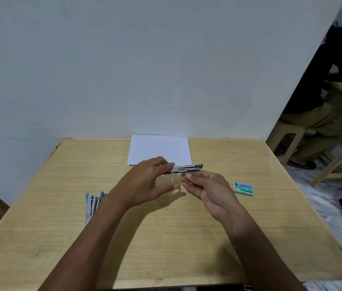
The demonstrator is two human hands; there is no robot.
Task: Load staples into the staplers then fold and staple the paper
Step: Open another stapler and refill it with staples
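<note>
Stapler [187, 169], opened just in front of the paper [159, 150], is pinched steady by the left hand [149, 181] so the right hand [205, 186], pinching apparent staples [184, 175], can load it.

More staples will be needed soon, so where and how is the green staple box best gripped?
Take the staple box across its two long sides, coming from above. It lies flat on the table, label up, with nothing against those sides, so a grip there is free. The right hand is nearest, once it lets go of the staples; the left hand holds the stapler.
</note>
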